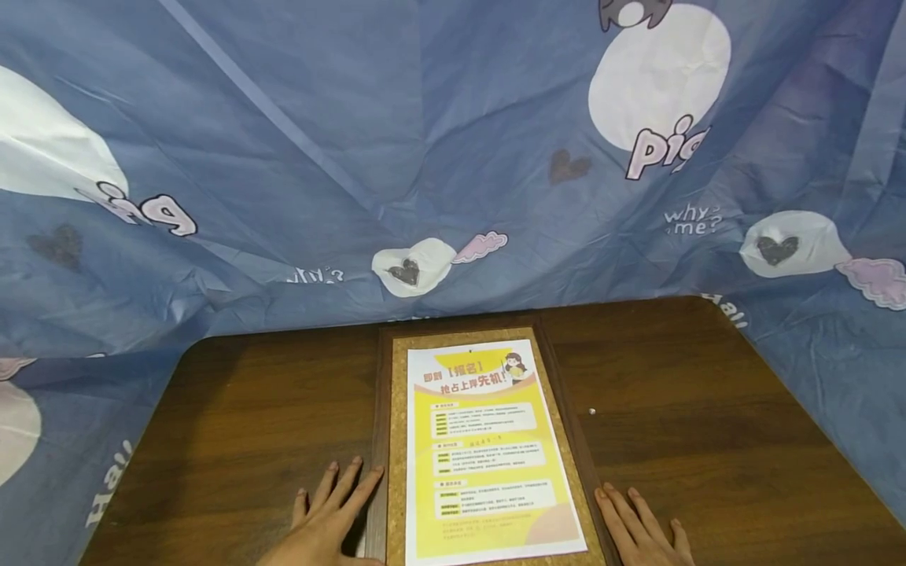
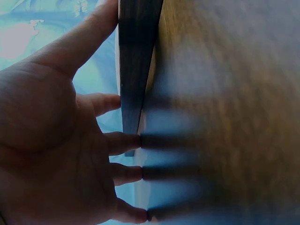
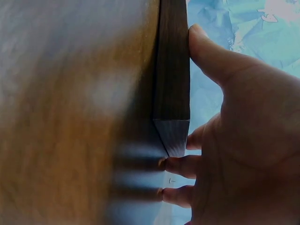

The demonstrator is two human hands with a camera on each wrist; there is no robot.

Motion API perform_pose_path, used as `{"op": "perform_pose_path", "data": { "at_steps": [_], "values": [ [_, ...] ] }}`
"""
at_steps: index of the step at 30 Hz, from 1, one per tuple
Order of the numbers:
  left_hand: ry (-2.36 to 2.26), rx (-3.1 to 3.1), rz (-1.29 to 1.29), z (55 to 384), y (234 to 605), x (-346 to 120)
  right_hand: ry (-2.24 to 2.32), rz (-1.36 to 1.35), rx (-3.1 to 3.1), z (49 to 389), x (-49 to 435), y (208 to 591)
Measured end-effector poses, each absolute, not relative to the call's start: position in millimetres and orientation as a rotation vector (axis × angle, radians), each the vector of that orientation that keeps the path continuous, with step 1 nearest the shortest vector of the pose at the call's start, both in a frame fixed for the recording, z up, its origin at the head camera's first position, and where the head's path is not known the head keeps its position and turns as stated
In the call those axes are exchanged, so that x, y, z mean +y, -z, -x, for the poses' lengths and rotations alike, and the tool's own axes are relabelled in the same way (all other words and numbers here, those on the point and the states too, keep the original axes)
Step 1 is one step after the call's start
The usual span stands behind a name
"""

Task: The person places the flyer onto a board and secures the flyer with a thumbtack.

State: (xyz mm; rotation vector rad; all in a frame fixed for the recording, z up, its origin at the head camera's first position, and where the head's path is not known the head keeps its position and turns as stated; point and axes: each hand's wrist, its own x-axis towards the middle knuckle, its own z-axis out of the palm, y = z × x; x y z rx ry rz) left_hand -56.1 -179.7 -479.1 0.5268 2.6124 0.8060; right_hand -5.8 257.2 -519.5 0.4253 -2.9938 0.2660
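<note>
A cork board in a dark wooden frame (image 1: 382, 440) lies flat on the brown table (image 1: 269, 409). A yellow and white poster (image 1: 488, 456) covers it, with a pin (image 1: 470, 348) at its top edge. My left hand (image 1: 333, 511) rests flat on the table with straight fingers against the frame's lower left side. My right hand (image 1: 640, 527) lies flat beside the lower right corner. In the left wrist view the left hand (image 2: 56, 140) has its thumb along the frame (image 2: 136, 56). In the right wrist view the right hand (image 3: 243, 131) has its thumb against the frame (image 3: 172, 70).
A blue printed cloth (image 1: 354, 157) with white circles, hearts and lettering hangs behind and around the table, draping over its left and right sides. A tiny white speck (image 1: 591, 410) lies on the wood to the right of the board.
</note>
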Motion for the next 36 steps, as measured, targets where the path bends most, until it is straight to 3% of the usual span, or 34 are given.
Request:
{"op": "perform_pose_path", "data": {
  "at_steps": [23, 31, 36],
  "values": [
    [-0.729, 2.653, -0.48, 61, 473, -177, -0.45, -0.541, -3.222, 16, 268, 501],
    [-0.701, 2.664, -0.493, 61, 474, -176, -0.896, -0.919, -3.279, 45, 287, 466],
    [-0.729, 2.643, -0.46, 61, 475, -178, -1.03, -0.844, -3.391, 62, 289, 442]
  ]
}}
